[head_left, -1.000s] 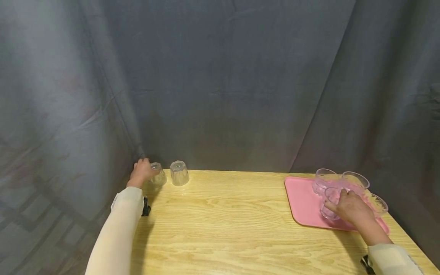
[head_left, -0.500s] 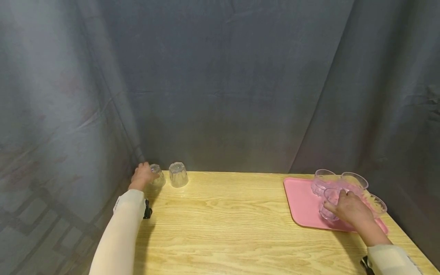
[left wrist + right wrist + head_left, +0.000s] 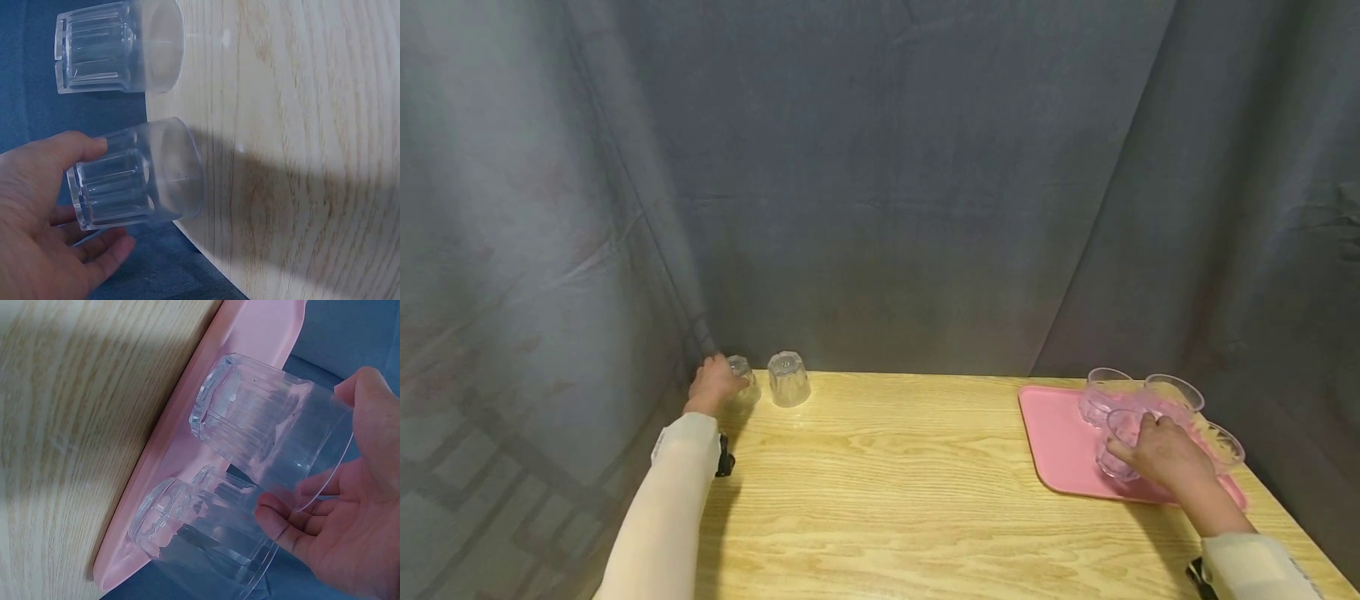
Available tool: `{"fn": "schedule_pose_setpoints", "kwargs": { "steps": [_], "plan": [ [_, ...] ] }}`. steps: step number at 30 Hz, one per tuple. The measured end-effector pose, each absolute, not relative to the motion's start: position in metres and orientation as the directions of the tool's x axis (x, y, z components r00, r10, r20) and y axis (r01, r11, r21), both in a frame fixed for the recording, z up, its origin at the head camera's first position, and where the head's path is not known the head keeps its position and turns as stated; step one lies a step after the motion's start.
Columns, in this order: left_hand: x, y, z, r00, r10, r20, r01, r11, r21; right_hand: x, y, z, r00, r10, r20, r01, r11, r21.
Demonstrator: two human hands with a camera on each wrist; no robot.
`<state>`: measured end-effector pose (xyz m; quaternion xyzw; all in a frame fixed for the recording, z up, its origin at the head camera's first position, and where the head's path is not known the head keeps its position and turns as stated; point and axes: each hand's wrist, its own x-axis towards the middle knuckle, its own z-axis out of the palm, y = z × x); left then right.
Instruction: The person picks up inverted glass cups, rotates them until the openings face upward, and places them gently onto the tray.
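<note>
At the table's far left corner, my left hand point(image 3: 712, 385) holds an upside-down clear plastic tumbler point(image 3: 140, 178), thumb on one side and fingers round the other. A second upside-down tumbler point(image 3: 789, 382) stands just to its right. Over on the right, my right hand point(image 3: 1174, 454) grips an upright clear tumbler point(image 3: 262, 415) near its rim, thumb and fingers on opposite sides. This tumbler's base is at the pink tray point(image 3: 1060, 437). Beside it another upright tumbler point(image 3: 200, 537) comes close to my fingertips in the right wrist view.
More upright tumblers stand on the tray behind the held one, including one at the back left point(image 3: 1101, 404) and one at the back right point(image 3: 1176, 392). Grey curtain point(image 3: 880, 192) hangs behind and beside the wooden table point(image 3: 910, 492).
The left forearm has shifted slightly to the right. Both hands stay at their tumblers, and the tumblers stand where they were.
</note>
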<state>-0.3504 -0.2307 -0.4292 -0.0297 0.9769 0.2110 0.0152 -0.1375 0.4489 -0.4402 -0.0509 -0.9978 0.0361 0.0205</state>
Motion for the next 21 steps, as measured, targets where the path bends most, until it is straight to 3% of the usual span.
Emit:
{"fn": "schedule_pose_setpoints", "kwargs": {
  "steps": [21],
  "plan": [
    [-0.3503,-0.2282,-0.4345,-0.994,-0.093,-0.049,-0.105,0.893,0.437,-0.1370,0.4464,-0.4409,-0.991,0.125,0.039,0.121,0.988,-0.093]
  ]
}}
